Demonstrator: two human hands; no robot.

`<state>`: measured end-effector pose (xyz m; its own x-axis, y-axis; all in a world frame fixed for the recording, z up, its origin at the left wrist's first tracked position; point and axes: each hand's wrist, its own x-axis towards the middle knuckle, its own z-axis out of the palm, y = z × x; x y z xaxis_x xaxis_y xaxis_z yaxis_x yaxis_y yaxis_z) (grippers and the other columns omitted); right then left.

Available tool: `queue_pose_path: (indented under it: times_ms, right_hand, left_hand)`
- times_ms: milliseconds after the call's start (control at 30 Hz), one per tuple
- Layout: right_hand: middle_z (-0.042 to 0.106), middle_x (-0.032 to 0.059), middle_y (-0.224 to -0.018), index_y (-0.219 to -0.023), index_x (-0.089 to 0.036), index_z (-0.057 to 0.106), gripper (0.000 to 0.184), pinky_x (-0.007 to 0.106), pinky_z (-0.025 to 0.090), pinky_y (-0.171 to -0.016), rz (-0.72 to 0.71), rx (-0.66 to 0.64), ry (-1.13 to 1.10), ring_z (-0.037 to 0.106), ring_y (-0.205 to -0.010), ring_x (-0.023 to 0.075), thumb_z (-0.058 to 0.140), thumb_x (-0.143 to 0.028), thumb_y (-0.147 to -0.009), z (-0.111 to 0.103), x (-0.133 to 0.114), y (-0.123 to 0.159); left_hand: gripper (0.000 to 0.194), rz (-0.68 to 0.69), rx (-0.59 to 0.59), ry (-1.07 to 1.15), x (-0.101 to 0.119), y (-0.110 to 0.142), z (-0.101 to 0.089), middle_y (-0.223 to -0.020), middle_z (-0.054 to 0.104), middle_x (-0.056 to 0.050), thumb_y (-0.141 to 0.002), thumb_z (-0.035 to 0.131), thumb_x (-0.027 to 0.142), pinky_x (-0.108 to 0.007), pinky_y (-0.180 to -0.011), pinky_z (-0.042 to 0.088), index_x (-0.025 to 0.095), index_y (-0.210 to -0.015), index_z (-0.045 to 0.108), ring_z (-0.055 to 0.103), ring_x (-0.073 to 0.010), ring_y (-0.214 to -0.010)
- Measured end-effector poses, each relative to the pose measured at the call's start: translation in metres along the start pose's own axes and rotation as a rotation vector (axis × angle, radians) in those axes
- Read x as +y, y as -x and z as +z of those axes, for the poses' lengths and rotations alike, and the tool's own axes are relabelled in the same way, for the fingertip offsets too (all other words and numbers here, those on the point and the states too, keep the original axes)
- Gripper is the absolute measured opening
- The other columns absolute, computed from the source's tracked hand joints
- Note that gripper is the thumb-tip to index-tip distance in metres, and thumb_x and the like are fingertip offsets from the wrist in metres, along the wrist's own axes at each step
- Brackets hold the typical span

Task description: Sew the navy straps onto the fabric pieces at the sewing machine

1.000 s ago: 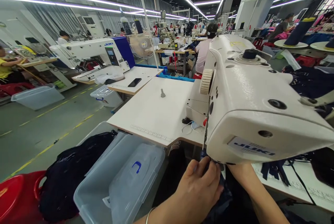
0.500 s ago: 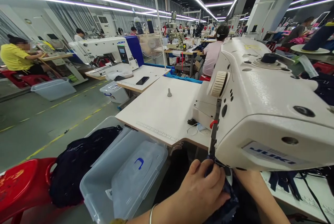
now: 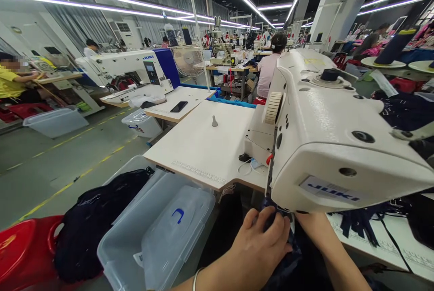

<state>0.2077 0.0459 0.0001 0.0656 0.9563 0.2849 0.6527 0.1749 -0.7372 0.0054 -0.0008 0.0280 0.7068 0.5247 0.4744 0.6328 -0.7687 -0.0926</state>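
Observation:
A white JUKI sewing machine [image 3: 325, 137] fills the right half of the view, its head end facing me. My left hand [image 3: 261, 246] sits just under that head, fingers curled and pinching dark navy fabric [image 3: 288, 264]. My right hand [image 3: 310, 225] reaches under the machine head from the right; only its wrist and the back of the hand show, the fingers are hidden behind the machine. The needle area is out of sight.
A white work table [image 3: 203, 146] extends left of the machine. Below it stands a clear plastic bin [image 3: 159, 232] with dark garments [image 3: 91, 223] draped over its left edge, next to a red stool [image 3: 23, 255]. More machines and seated workers fill the hall behind.
The view has swung back left and slightly up since half a second ago. Both hands stay under the machine head on the navy fabric.

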Motion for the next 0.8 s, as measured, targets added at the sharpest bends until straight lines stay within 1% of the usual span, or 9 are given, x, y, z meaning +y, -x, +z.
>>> queue_pose_path:
  times_ms: [167,333,433,567,700,800]
  right_hand:
    - [0.075,0.0080,-0.074,-0.068,-0.026,0.069,0.024,0.043,0.054,-0.082,-0.020,0.068,0.051,0.066,-0.097,0.0337,0.053,-0.043,-0.077,0.004,0.005,0.000]
    - [0.074,0.0084,-0.073,-0.067,-0.027,0.066,0.019,0.046,0.054,-0.082,-0.029,0.100,0.090,0.065,-0.099,0.0341,0.054,-0.038,-0.076,0.005,0.007,-0.002]
    - [0.073,0.0086,-0.075,-0.067,-0.027,0.066,0.015,0.046,0.053,-0.084,-0.021,0.110,0.104,0.064,-0.101,0.0343,0.055,-0.034,-0.075,0.005,0.008,-0.002]
    - [0.072,0.0082,-0.068,-0.063,-0.027,0.065,0.014,0.047,0.052,-0.085,0.004,0.114,0.102,0.064,-0.097,0.0348,0.057,-0.031,-0.073,0.007,0.006,0.000]
    - [0.072,0.0089,-0.066,-0.061,-0.026,0.066,0.015,0.051,0.049,-0.089,0.027,0.105,0.073,0.066,-0.092,0.0366,0.058,-0.032,-0.072,0.012,0.004,0.001]
    - [0.072,0.0097,-0.067,-0.060,-0.027,0.066,0.017,0.054,0.047,-0.090,0.036,0.098,0.040,0.067,-0.089,0.0377,0.056,-0.034,-0.070,0.014,0.003,-0.001]
  left_hand:
    - [0.038,-0.032,0.010,0.028,0.001,-0.003,-0.001,-0.127,0.057,-0.002,-0.102,0.040,0.037,-0.038,-0.097,0.029,0.017,-0.132,0.052,0.046,-0.0221,-0.120]
    - [0.040,-0.049,0.004,0.031,0.002,-0.005,-0.001,-0.131,0.056,-0.001,-0.102,0.039,0.040,-0.038,-0.098,0.029,0.018,-0.134,0.051,0.046,-0.0220,-0.119]
    - [0.041,-0.049,-0.003,0.028,0.003,-0.007,-0.003,-0.132,0.055,-0.001,-0.102,0.038,0.039,-0.038,-0.098,0.028,0.017,-0.134,0.050,0.045,-0.0220,-0.120]
    - [0.040,-0.048,-0.001,0.023,0.003,-0.008,-0.004,-0.133,0.054,-0.002,-0.102,0.037,0.038,-0.037,-0.098,0.028,0.017,-0.134,0.051,0.045,-0.0219,-0.120]
    - [0.040,-0.058,0.007,0.028,0.002,-0.008,-0.003,-0.131,0.055,-0.001,-0.102,0.039,0.039,-0.037,-0.098,0.028,0.017,-0.132,0.052,0.045,-0.0214,-0.120]
    - [0.039,-0.051,0.040,0.020,0.002,-0.007,-0.002,-0.128,0.057,-0.001,-0.101,0.041,0.040,-0.035,-0.096,0.029,0.018,-0.130,0.054,0.047,-0.0205,-0.118]
